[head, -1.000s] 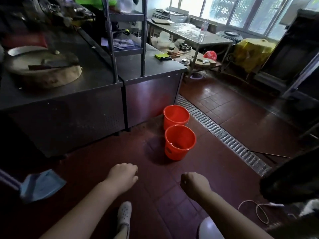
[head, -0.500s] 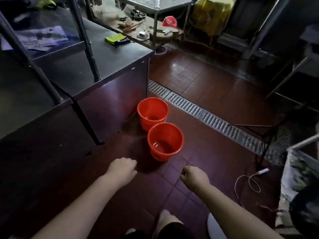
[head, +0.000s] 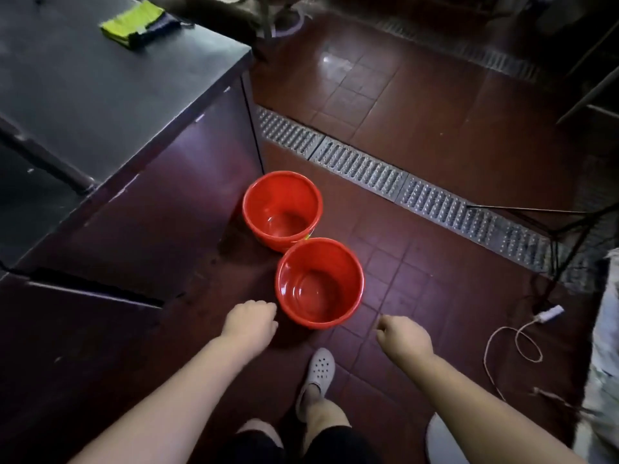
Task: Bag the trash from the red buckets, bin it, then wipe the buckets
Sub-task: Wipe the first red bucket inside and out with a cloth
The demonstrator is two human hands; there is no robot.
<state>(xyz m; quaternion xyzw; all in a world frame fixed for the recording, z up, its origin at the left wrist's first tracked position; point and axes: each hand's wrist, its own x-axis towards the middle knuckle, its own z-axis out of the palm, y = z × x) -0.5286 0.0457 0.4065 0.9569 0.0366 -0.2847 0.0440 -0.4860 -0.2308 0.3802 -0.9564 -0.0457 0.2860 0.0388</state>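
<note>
Two red buckets stand on the tiled floor, touching each other. The near bucket [head: 320,283] is right in front of me and its inside looks bare and shiny. The far bucket [head: 282,209] sits beside the steel counter's corner, also with nothing visible inside. My left hand [head: 250,324] hangs just left of the near bucket's rim, fingers curled, holding nothing. My right hand [head: 403,336] hovers to the bucket's lower right, fingers loosely curled and holding nothing.
A dark steel counter [head: 110,95] fills the left, with a yellow-green cloth [head: 134,23] on top. A metal drain grate [head: 402,175] crosses the floor behind the buckets. A white cable with plug [head: 522,336] lies at right. My white clog [head: 320,368] is below the near bucket.
I have stepped closer and tilted my view down, so the buckets now sit right at my hands. Both hands stay curled and hold nothing.
</note>
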